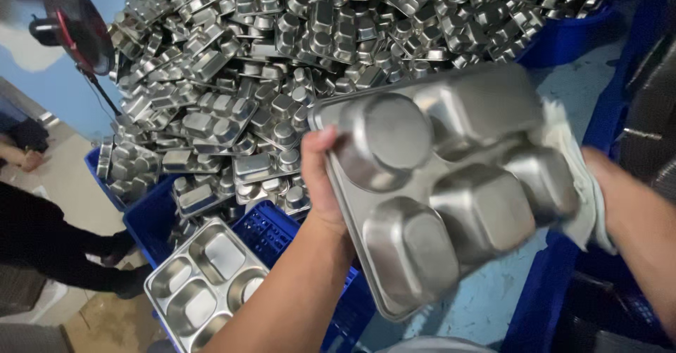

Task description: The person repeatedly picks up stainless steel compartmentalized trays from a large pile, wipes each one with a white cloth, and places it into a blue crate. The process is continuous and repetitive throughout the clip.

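Left hand (pixel 320 177) grips the edge of an upturned steel tray (pixel 451 177), fingers closed on its rim. Right hand (pixel 598 184) presses a white cloth (pixel 574 184) against the tray's far side; grip partly hidden. One tray (pixel 204 282) lies face up below the left arm; a huge pile (pixel 317 50) beyond the hands looks unwiped.

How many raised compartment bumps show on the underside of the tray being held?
5 on the held tray: one round at upper left, one long along the top edge, one at right by the cloth, two along the lower edge. The right hand may hide part.
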